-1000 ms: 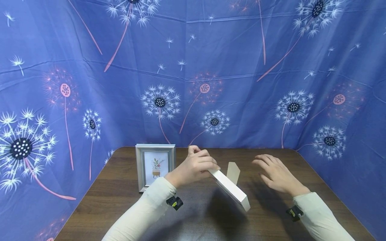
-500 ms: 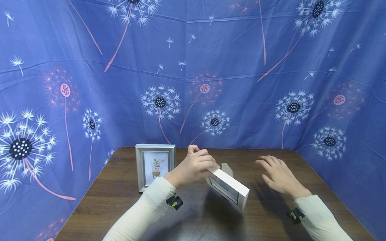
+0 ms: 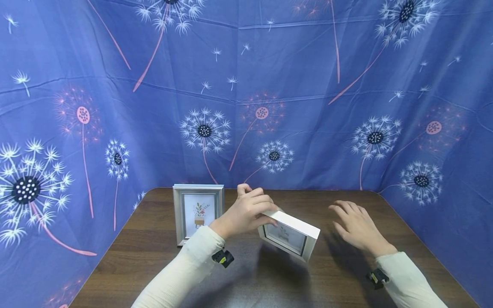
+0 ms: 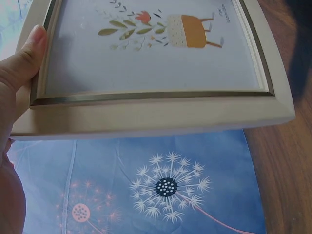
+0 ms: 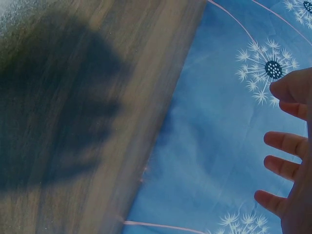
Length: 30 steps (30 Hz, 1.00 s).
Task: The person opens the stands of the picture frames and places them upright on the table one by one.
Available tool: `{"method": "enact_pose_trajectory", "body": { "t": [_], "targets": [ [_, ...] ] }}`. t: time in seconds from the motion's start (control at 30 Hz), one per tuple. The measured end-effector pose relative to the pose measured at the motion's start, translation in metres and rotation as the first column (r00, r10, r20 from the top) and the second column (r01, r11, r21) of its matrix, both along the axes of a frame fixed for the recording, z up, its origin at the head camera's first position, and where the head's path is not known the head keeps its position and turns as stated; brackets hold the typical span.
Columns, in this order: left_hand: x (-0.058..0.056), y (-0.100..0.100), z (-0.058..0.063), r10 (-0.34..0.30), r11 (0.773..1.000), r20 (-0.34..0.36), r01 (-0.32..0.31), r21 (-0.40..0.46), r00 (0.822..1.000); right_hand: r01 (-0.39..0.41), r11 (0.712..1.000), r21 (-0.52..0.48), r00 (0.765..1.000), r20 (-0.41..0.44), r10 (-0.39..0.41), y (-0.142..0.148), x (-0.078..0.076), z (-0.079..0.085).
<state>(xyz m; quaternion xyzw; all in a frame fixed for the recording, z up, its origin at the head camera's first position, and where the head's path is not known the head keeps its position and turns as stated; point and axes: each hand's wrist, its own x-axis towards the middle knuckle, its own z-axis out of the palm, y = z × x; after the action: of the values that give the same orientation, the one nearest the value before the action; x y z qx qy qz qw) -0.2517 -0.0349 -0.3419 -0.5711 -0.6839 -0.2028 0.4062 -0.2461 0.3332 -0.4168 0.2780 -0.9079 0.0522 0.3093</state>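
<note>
My left hand [image 3: 250,211] grips a white picture frame [image 3: 294,223] by its upper left part, thumb on the front face. The frame is tilted above the table, its picture facing down toward me. In the left wrist view the picture [image 4: 161,48] shows a potted plant with a red flower and an orange pot, seen sideways; the thumb [image 4: 30,53] presses on the frame's border. My right hand [image 3: 356,226] hovers to the right of the frame, fingers apart and relaxed, holding nothing. A second, silver-grey picture frame [image 3: 178,216] stands upright at the left, behind my left forearm.
The brown wooden table [image 3: 138,256] carries both shadows of the hands. Behind and at the sides hangs a blue cloth [image 3: 316,141] printed with dandelions, meeting the table's back edge. A black band [image 3: 223,258] sits on my left wrist, another [image 3: 377,277] on my right.
My left hand has turned the white frame so its picture side comes into view and its back stand drops out of sight. The right hand has shifted slightly right.
</note>
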Motion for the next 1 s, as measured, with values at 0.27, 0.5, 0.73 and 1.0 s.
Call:
{"method": "enact_pose_trajectory", "body": {
  "t": [0.27,0.5,0.73,1.0],
  "targets": [
    [0.000,0.000,0.000,0.042,0.998,0.007,-0.042,0.042,0.999,0.041,0.999,-0.002,0.999,0.016,-0.041,-0.002,0.003,-0.004],
    [0.001,0.000,0.001,0.074,0.995,0.010,-0.074,0.063,0.997,0.078,0.997,-0.011,0.996,0.031,-0.078,-0.006,0.006,-0.004],
    [0.001,-0.001,0.000,0.111,0.991,0.014,-0.111,0.073,0.994,0.119,0.993,-0.024,0.991,0.057,-0.118,-0.010,0.010,-0.004],
    [0.001,-0.001,-0.001,0.149,0.984,0.031,-0.151,0.091,0.988,0.169,0.985,-0.028,0.980,0.106,-0.166,-0.013,0.011,-0.006]
  ]
}}
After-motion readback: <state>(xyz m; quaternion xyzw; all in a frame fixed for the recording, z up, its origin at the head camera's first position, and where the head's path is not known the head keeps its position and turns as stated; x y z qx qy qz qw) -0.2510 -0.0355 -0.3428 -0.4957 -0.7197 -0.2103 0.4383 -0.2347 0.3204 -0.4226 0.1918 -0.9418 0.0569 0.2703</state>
